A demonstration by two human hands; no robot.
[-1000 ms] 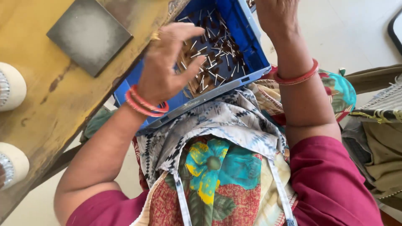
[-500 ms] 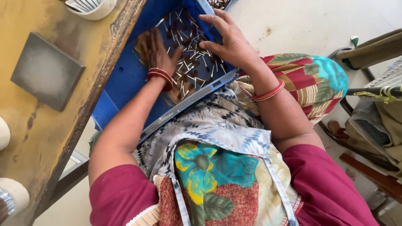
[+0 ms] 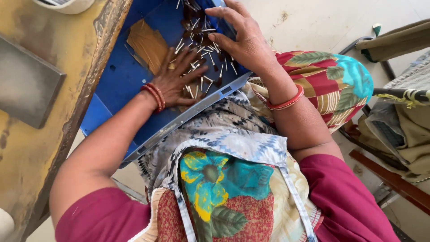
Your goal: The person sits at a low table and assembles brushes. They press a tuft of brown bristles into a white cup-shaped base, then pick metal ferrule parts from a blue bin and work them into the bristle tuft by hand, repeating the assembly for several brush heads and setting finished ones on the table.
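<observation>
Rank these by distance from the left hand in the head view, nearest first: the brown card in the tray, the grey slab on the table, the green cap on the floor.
1. Brown card: inside the blue tray, just beyond the left hand.
2. Grey slab: on the yellow table, on the left.
3. Green cap: on the floor, far right.

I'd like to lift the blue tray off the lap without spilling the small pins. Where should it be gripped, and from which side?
Probably the blue tray by its raised near rim from the lap side, plus the opposite edge: it is wide, shallow and tilted, with loose pins inside.
</observation>
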